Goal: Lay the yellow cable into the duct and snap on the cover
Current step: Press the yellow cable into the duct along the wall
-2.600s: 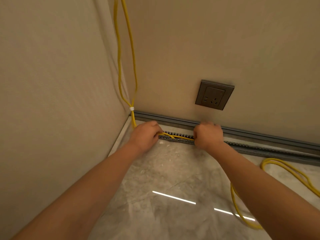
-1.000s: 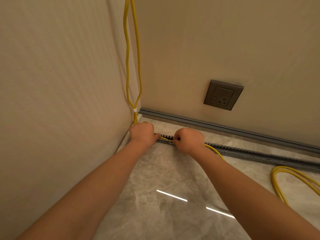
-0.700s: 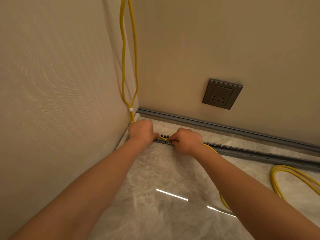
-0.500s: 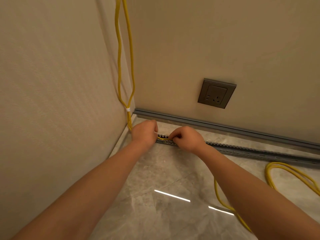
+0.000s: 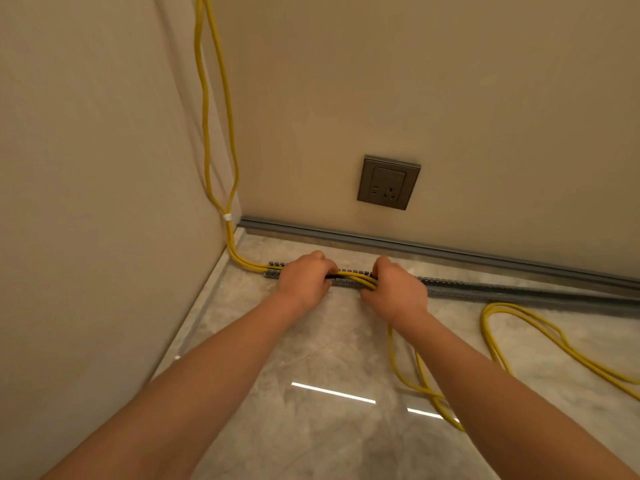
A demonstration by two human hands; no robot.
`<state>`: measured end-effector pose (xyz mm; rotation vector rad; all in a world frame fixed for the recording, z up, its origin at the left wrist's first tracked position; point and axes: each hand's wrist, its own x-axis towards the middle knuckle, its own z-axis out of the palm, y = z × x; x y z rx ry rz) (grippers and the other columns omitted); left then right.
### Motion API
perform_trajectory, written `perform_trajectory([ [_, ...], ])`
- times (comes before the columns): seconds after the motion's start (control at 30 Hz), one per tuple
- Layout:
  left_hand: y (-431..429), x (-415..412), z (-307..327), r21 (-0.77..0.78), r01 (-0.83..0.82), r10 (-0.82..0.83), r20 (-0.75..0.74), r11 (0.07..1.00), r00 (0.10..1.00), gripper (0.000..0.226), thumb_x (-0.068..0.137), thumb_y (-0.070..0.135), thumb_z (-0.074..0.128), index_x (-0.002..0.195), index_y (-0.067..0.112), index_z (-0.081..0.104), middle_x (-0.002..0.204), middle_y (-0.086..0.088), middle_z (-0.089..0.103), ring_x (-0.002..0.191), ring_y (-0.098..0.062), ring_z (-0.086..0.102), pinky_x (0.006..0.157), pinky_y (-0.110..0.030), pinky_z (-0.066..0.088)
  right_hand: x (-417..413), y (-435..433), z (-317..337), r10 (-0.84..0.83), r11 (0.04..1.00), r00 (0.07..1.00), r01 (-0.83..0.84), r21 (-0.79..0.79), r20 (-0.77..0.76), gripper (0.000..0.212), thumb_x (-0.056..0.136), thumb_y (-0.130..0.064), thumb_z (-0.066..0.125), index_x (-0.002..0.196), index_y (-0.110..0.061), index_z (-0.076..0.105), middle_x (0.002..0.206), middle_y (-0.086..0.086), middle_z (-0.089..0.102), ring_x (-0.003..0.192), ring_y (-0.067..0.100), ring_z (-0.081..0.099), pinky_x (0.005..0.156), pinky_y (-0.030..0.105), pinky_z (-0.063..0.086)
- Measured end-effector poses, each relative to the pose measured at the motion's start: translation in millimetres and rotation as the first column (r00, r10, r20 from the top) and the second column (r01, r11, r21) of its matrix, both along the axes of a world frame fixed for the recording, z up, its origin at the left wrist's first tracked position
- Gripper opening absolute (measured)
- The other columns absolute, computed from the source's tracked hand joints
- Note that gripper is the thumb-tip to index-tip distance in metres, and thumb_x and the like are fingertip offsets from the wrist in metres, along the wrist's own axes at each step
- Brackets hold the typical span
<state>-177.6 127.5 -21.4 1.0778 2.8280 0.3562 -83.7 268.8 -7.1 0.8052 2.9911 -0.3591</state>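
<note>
Hands (image 5: 304,282) (image 5: 394,291) grip yellow cable (image 5: 353,276) along duct (image 5: 467,288).

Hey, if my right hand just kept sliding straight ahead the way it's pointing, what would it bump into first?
The right hand grips the yellow cable over the duct. Straight on, past bare floor, it would likely meet the grey strip at the wall's foot, left of the socket; depth is unclear.

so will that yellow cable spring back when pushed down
Probably floppy: the yellow cable lies in loose loops on the floor. Possibly springy: left hand and right hand both hold it at the duct; released, it may lift.
</note>
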Motion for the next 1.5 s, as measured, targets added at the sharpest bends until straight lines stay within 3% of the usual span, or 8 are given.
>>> perform_trajectory([
  [0.2,5,1,3,-0.056,-0.02,0.02,0.003,0.998,1.0,0.039,0.094,0.016,0.052,0.128,0.032,0.059,0.123,-0.001,0.056,0.115,-0.025,0.056,0.089,-0.038,0.05,-4,0,-2,-0.318,0.688,0.948,0.233,-0.687,0.003,0.017,0.089,-0.019,0.052,0.103,-0.009,0.049,0.075,0.011,0.065,0.057,0.03,0.068,0.068,0.049,0.061],
  [0.33,7,2,1,-0.062,-0.034,0.033,-0.015,0.998,0.999,0.039,0.093,0.014,0.053,0.128,0.031,0.06,0.122,0.0,0.057,0.113,-0.024,0.058,0.087,-0.037,0.05,-2,12,6,-0.165,0.977,0.986,0.168,-0.134,0.034,0.034,0.093,-0.045,0.042,0.093,-0.014,0.057,0.082,0.003,0.063,0.074,0.026,0.06,0.066,0.032,0.047],
  [0.43,8,3,0,-0.063,-0.038,0.036,-0.039,0.997,0.999,0.037,0.093,0.017,0.054,0.127,0.03,0.06,0.121,0.0,0.057,0.111,-0.024,0.058,0.084,-0.037,0.05,5,14,7,-0.106,0.994,0.979,0.104,0.02,0.175,0.049,0.094,-0.057,0.033,0.082,-0.016,0.058,0.077,0.001,0.059,0.073,0.024,0.055,0.065,0.03,0.042],
  [0.57,11,4,2,-0.096,-0.044,0.039,-0.057,0.994,0.998,0.034,0.092,0.021,0.056,0.125,0.028,0.061,0.121,-0.001,0.057,0.112,-0.024,0.058,0.084,-0.036,0.05,0,15,3,-0.143,0.94,0.976,0.185,-0.288,0.161,0.049,0.089,-0.056,0.042,0.076,-0.013,0.063,0.077,0.003,0.07,0.075,0.026,0.065,0.069,0.033,0.052],
  [0.77,15,8,3,-0.123,-0.045,0.035,-0.086,0.991,0.996,0.03,0.09,0.018,0.056,0.119,0.024,0.062,0.118,-0.003,0.058,0.109,-0.026,0.058,0.08,-0.036,0.05,-3,14,11,-0.254,0.558,0.967,0.176,-0.811,0.035,0.01,0.089,-0.002,0.052,0.081,-0.006,0.058,0.07,0.014,0.064,0.048,0.021,0.055,0.05,0.032,0.053],
  [0.97,13,6,-2,-0.123,-0.053,0.042,-0.096,0.991,0.994,0.027,0.094,0.017,0.054,0.12,0.023,0.06,0.117,-0.003,0.058,0.108,-0.025,0.055,0.078,-0.037,0.049,-17,29,22,0.094,0.948,0.995,-0.085,-0.307,0.013,0.018,0.082,-0.006,0.058,0.088,-0.019,0.069,0.085,0.003,0.07,0.074,0.021,0.062,0.062,0.033,0.052],
  [1.17,16,6,-6,-0.17,-0.046,0.02,-0.153,0.984,0.988,0.028,0.092,0.013,0.056,0.117,0.022,0.066,0.113,-0.003,0.059,0.108,-0.024,0.055,0.071,-0.036,0.05,-23,33,17,0.428,0.865,0.887,-0.457,0.209,0.171,0.025,0.084,0.001,0.061,0.105,-0.011,0.068,0.109,0.01,0.059,0.086,0.032,0.063,0.062,0.037,0.05],
  [1.5,47,19,-7,-0.041,0.084,-0.086,-0.043,0.996,0.995,0.03,0.093,0.022,0.054,0.119,0.03,0.067,0.115,-0.002,0.065,0.103,-0.027,0.064,0.08,-0.037,0.054,-18,47,-16,0.381,0.924,0.92,-0.381,-0.018,0.085,0.033,0.089,-0.006,0.049,0.115,-0.013,0.068,0.114,0.009,0.053,0.097,0.033,0.06,0.07,0.038,0.05],
])
